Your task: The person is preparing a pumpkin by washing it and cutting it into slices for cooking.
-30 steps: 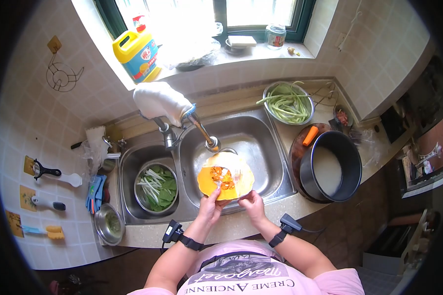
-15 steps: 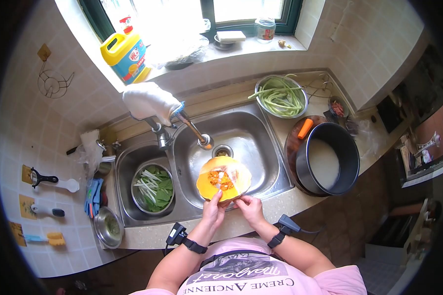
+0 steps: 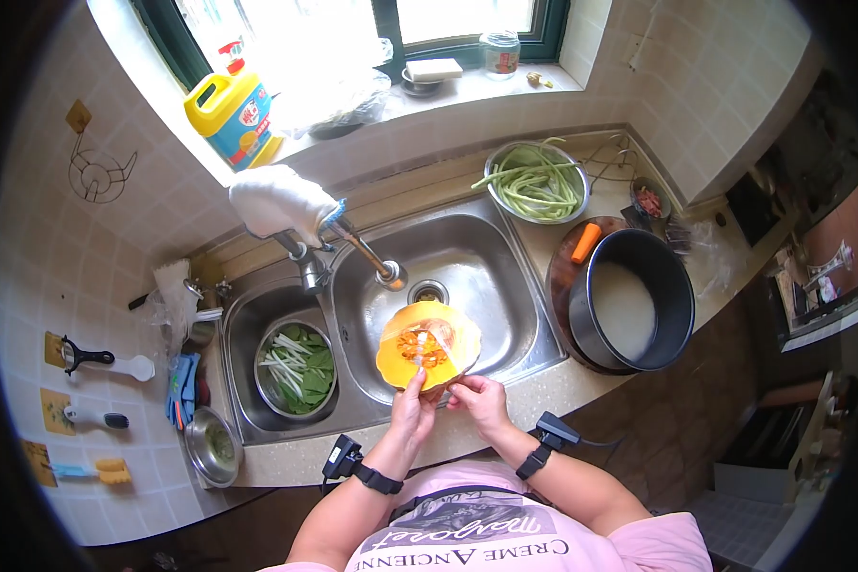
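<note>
A cut pumpkin half [image 3: 398, 355] is held above the near edge of the large sink basin, its orange face with seeds turned up. A clear sheen like plastic film lies over part of the cut face. My left hand [image 3: 413, 410] grips the near rim, thumb on the face and the other fingers underneath. My right hand [image 3: 482, 402] is closed in a pinch at the near right edge; whether it has film or rind between the fingertips is too small to tell. Beyond the pumpkin is the sink drain [image 3: 428, 293].
The faucet [image 3: 391, 275], with a white cloth cover [image 3: 281, 202], reaches over the large basin [image 3: 491, 257]. A bowl of leafy greens [image 3: 296, 370] sits in the small basin. To the right are a bowl of green beans [image 3: 541, 186], a carrot [image 3: 586, 243] and a dark pot [image 3: 672, 315].
The camera view has shifted slightly. The pumpkin half has tilted a little in my hands, and both hands keep their hold at its near edge.
</note>
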Demonstrator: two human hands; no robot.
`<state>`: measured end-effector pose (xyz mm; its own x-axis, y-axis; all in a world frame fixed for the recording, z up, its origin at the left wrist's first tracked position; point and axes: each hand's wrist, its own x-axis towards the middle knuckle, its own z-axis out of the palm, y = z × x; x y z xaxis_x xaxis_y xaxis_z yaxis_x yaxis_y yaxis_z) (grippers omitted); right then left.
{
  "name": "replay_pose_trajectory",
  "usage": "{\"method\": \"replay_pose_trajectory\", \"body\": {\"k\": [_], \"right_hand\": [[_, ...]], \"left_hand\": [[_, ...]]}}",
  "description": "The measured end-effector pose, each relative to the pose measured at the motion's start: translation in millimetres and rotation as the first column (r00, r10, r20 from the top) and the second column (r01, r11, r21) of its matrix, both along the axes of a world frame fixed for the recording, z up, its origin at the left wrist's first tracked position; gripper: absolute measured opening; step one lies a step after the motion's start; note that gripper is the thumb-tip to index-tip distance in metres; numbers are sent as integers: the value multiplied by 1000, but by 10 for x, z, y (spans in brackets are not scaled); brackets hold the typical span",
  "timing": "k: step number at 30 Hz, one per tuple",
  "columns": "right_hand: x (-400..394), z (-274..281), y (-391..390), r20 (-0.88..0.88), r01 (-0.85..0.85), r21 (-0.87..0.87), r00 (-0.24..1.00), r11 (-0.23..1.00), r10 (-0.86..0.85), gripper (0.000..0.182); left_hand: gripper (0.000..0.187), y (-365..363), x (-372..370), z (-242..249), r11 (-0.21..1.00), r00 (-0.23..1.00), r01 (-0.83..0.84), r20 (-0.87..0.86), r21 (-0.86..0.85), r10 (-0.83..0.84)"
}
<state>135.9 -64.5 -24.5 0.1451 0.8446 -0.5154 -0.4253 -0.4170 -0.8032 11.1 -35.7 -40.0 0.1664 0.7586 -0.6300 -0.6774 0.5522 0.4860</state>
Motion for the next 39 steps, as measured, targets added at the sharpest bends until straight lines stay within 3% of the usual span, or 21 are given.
{"method": "replay_pose_trajectory", "body": {"k": [7,10,15,20,23,26,27,30,31,33,35,36,38,39], "right_hand": [[-85,-29,24,198,11,152,979,988,-42,10],[-75,-221,41,525,-50,120,851,991,-21,10],[61,-271,112,713,-85,299,681,950,-164,6],[192,-180,162,819,-170,350,534,921,-212,7],[232,-236,256,802,-57,406,500,912,-326,2],[399,-558,446,462,271,340,786,901,-411,4],[413,-454,503,232,384,229,871,895,-433,4],[615,-141,610,-224,494,-100,834,864,-504,2],[671,-198,626,-278,512,-58,816,857,-507,3],[765,-107,681,-121,306,86,948,948,-294,5],[743,13,744,135,34,213,989,977,-63,11],[672,33,743,358,-118,299,934,947,3,10],[522,68,760,749,-445,346,661,826,42,11],[407,77,762,793,-493,361,609,792,19,12]], "left_hand": [[39,-18,-5,-54,999,998,-15,56,-37,17],[38,-37,23,-17,997,998,-24,52,-72,28],[39,18,-36,66,996,1000,-22,6,-86,23],[39,45,-74,158,997,999,-27,-29,-74,25],[39,28,-110,77,997,1000,-27,-5,-77,26],[40,-33,-182,56,998,998,26,-57,-63,-29],[40,-39,-204,88,998,997,34,-68,-58,-38],[40,-57,-262,169,996,991,78,-107,-34,-81],[40,-66,-309,163,995,986,101,-129,-21,-102],[38,-74,-417,123,989,970,150,-194,6,-145],[35,-89,-510,50,978,941,207,-278,28,-191],[34,-98,-535,54,976,936,217,-291,30,-199],[32,-96,-549,78,971,925,237,-314,39,-213],[32,-102,-557,86,965,911,257,-345,49,-225]]}}
